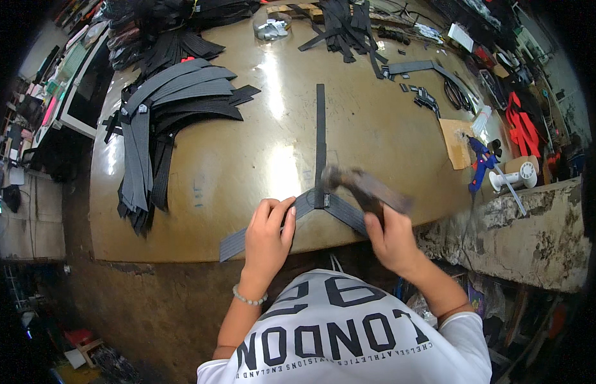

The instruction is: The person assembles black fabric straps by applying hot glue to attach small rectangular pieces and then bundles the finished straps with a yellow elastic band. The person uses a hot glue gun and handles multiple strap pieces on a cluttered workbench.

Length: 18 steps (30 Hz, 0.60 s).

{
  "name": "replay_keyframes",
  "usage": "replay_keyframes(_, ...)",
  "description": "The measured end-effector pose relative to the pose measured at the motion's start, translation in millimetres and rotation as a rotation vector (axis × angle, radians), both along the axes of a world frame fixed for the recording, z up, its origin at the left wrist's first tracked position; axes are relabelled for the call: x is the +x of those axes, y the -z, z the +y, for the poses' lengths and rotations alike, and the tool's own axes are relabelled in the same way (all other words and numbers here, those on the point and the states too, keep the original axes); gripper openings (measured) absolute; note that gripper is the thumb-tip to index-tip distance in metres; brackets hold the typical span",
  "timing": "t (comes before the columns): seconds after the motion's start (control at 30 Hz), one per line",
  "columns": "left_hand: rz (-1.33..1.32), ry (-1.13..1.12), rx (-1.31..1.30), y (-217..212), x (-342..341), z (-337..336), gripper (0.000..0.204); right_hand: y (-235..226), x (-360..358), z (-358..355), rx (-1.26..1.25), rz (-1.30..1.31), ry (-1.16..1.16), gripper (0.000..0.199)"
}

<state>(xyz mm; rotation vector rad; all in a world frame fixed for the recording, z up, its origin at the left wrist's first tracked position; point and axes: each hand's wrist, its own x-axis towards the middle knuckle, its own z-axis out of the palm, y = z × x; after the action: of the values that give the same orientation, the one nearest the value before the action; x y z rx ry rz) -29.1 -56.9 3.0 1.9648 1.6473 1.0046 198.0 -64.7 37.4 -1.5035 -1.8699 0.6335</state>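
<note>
My left hand (pixel 267 232) presses flat on the left arm of a dark grey webbing strap piece (pixel 320 144) lying on the tan table (pixel 234 166). The straps meet in a Y shape near the table's front edge, with one long strip running away from me. My right hand (pixel 391 240) grips the handle of a hammer (pixel 359 182); its head is blurred and sits right over the strap junction.
A large pile of grey straps (pixel 170 115) lies on the table's left. More straps (pixel 346 29) and small buckles sit at the far end. A blue glue gun (pixel 480 163), a white spool (pixel 519 174) and cardboard (pixel 457 142) are at right, by a rough concrete ledge (pixel 522 224).
</note>
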Motion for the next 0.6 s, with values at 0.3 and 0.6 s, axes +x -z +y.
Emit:
replay_keyframes(0.3,0.247,0.182,0.019,-12,-4,6,0.018,19,58,44,0.154,-0.386,0.34,0.03)
replay_keyframes(0.6,-1.232,-0.045,-0.199,-15,57,-5,0.031,23,-9,60,-0.6,0.909,-0.517,0.066)
